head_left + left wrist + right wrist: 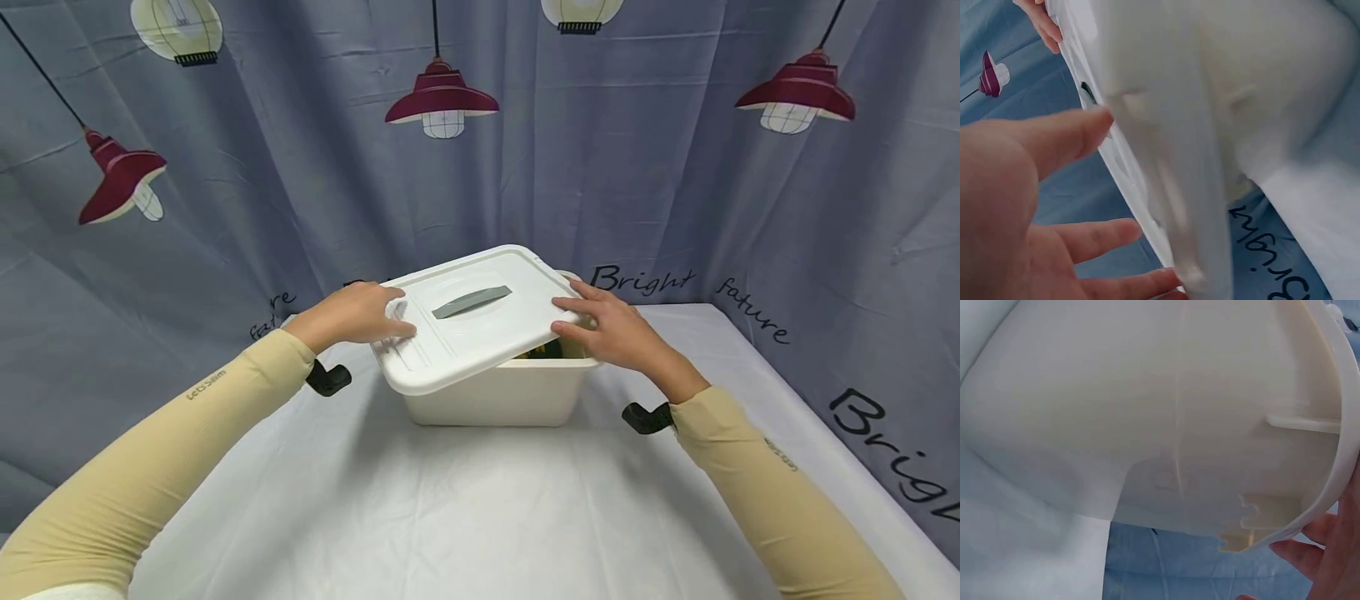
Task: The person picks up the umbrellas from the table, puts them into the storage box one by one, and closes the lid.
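Observation:
A white lid [483, 308] with a grey handle [471, 302] lies askew and tilted across a white plastic box [495, 396]. It overhangs at the left, and the box's right end is uncovered. My left hand [360, 314] holds the lid's left end, thumb and fingers spread apart. At the other end my right hand [618, 327] touches the lid's right edge with nearly straight fingers, close to the box rim [1341, 425]. Something dark [547, 350] shows inside the box through the gap; its kind is hidden.
A white cloth covers the table [480, 508]. Behind it hangs a grey-blue curtain [630, 167] printed with lamps and lettering. A black wrist mount [328, 379] sits below the left hand, another black mount [648, 418] below the right.

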{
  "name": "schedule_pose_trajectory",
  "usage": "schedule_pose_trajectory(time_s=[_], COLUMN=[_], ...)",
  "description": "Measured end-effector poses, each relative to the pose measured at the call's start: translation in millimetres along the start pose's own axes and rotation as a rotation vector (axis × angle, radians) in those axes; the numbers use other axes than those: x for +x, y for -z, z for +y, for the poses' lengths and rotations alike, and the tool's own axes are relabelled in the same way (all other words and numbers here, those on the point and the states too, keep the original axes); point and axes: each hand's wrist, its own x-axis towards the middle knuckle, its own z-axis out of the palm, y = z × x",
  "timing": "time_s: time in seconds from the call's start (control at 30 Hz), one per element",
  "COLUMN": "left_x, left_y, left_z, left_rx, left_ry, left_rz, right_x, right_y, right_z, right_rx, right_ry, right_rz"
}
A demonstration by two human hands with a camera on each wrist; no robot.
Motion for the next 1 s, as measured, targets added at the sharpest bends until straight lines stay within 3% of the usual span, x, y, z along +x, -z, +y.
schedule_pose_trajectory(time_s=[0.23,0.5,0.8,1.0], left_x=[-5.9,8.7,24.6,36.7], left_y=[-7.9,-4.7,-2.3,-3.3], left_z=[-2.9,-12.1,-18.5,-24.3], left_rx=[-0.021,-0.007,-0.027,-0.043], left_ry=[0.004,-0.016,0.017,-0.022], left_rz=[-0.022,-0.029,-0.045,-0.035], right_x=[-6.1,-18.9,-35.6,-41.9], right_y=[8.8,7.4,-2.3,-8.8], right_z=[-0.6,-19.5,-41.0,-53.5], right_rx=[-0.074,-0.204,-0.357,-0.415], right_ry=[-0.015,-0.05,-0.039,-0.024], right_rz=[0.005,0.011,0.157,0.218])
